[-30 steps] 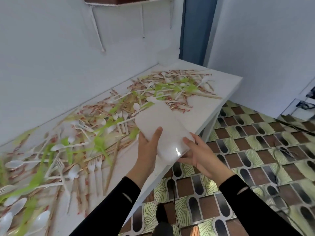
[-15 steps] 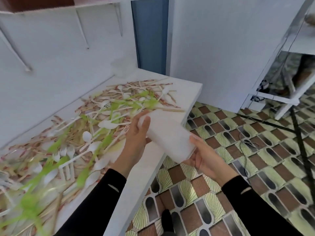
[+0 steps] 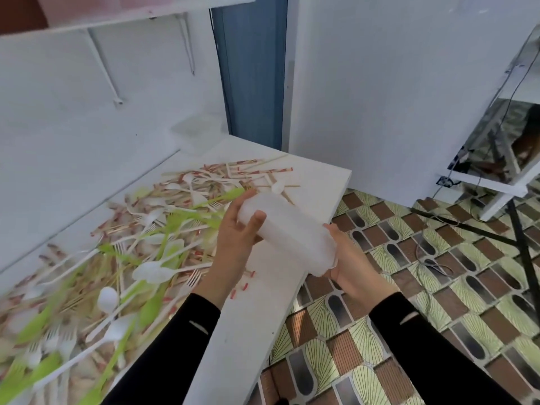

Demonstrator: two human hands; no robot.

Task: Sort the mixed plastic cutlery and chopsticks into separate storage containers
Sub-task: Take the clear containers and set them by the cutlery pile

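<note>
A translucent white plastic storage container (image 3: 287, 229) is held tilted in the air above the table's right edge. My left hand (image 3: 236, 229) grips its far end, thumb over the top. My right hand (image 3: 349, 264) cups its near end from below. A big mixed pile (image 3: 140, 238) of white spoons and forks, green cutlery and red-tipped wooden chopsticks covers the white table (image 3: 263, 302).
More clear containers (image 3: 198, 131) stand stacked at the table's far corner against the wall. A shelf on brackets (image 3: 117, 16) hangs above. Patterned tile floor (image 3: 409, 287) lies right of the table, with cables and a white rack (image 3: 496, 159) further right.
The view has swung right and the pile has slid left in frame. Both hands keep hold of the container, which has turned a little and stayed above the table's edge.
</note>
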